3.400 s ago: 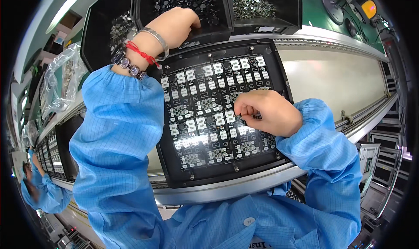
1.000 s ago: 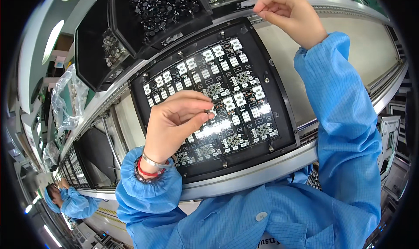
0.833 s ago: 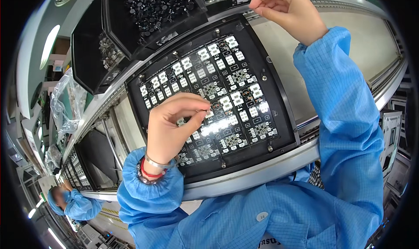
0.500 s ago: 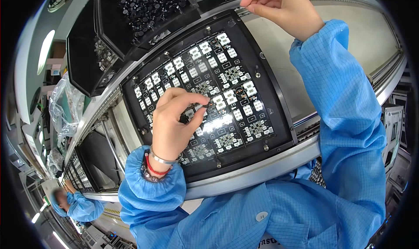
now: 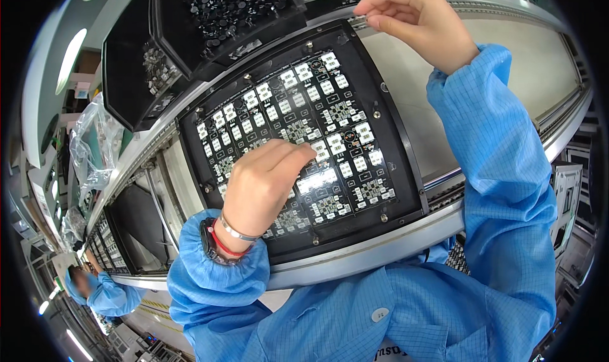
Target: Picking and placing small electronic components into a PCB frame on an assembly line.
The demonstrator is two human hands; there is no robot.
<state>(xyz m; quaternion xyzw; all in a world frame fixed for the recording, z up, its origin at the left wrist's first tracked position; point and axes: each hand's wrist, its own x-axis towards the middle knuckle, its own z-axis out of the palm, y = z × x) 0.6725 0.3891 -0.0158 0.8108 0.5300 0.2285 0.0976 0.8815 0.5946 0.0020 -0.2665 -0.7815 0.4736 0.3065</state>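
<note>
My left hand reaches over a black tray that holds a panel of circuit boards. Its fingers are pressed together, with the tips down on or just above the panel's middle; whatever they pinch is hidden under them. White square parts and small chips cover the panel in rows. My right hand hovers past the tray's far right corner, fingers curled and thumb close to the index finger. Something tiny may sit at those fingertips, too small to name.
Beyond the tray stands a black bin of small round black parts. Left of it, another black bin holds small metallic pieces. Metal conveyor rails run along the tray. A clear plastic bag hangs at left; farther off is a person in blue.
My left fingers have closed down onto the panel; a small dark round part visible between them before is now hidden. My right hand sits slightly lower in the view, still curled.
</note>
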